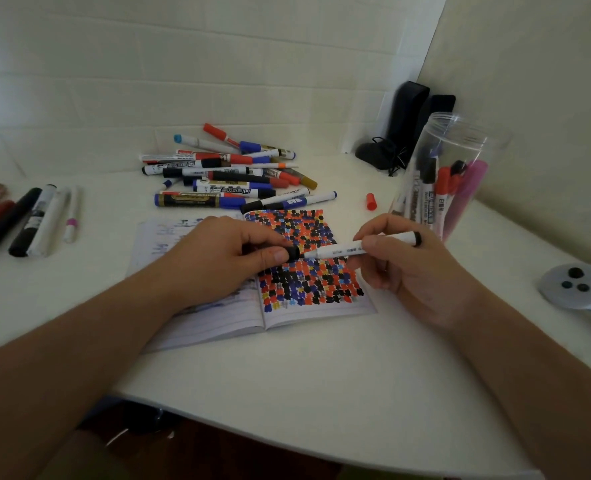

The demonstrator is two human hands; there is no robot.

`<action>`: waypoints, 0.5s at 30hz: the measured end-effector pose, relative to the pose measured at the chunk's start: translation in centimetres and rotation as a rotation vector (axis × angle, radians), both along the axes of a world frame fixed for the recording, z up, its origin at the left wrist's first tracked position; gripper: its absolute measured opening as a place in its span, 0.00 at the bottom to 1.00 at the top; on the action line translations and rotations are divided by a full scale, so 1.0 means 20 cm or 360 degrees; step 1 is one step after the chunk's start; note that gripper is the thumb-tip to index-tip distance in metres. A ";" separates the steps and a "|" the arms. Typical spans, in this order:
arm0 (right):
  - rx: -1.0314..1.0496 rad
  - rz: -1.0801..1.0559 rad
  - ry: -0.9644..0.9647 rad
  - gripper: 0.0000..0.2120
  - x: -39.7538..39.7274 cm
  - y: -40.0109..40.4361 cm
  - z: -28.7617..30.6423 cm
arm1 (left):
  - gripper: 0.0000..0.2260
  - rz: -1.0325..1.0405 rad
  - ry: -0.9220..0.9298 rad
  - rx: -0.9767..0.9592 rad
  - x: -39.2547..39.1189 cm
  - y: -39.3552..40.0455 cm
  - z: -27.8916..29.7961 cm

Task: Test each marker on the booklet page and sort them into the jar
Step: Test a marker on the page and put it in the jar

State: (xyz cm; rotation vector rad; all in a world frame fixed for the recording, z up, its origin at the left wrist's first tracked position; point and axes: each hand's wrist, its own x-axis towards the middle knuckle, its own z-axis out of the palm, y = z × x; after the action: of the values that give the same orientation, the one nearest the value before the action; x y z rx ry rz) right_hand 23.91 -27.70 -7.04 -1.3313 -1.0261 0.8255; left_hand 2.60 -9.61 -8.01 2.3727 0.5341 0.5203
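I see a white counter (321,375) carrying everything, and I take the open lined paper booklet (269,313) at its middle as my landmark. Its right page is crowded with black, red, blue and yellow marker blots. Beyond the booklet lies a loose heap of capped markers (231,171) in red, blue, black and gold. To the booklet's right stands a tall clear plastic jar (460,140), holding several markers upright. Far left of the booklet a row of dark and white markers (30,223) lies side by side. Far right of it rests a round grey lid (571,285) with dark dots.

Over the booklet's right page, my left hand (217,258) has its grip pinched round a small black cap (293,252), thumb on top. My right hand (408,261) grips a white-barrelled marker (349,250) with a black end, lying level; its bare end points at the cap, just apart. Between booklet and jar lies a small loose red cap (371,201).
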 end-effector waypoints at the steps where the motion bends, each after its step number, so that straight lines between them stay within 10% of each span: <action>1: -0.0005 -0.0003 -0.0013 0.05 0.00 0.00 0.00 | 0.20 0.0002 0.0000 -0.0003 0.00 0.00 0.00; 15: -0.0056 -0.0194 -0.0657 0.09 -0.06 0.02 -0.02 | 0.14 -0.0013 -0.0161 0.0077 -0.01 -0.01 0.00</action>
State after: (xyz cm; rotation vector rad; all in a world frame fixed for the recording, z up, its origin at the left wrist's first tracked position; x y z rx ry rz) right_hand 22.74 -27.28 -7.41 -1.6178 -1.2371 0.4867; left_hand 2.47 -9.90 -7.96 2.3783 0.4712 0.6522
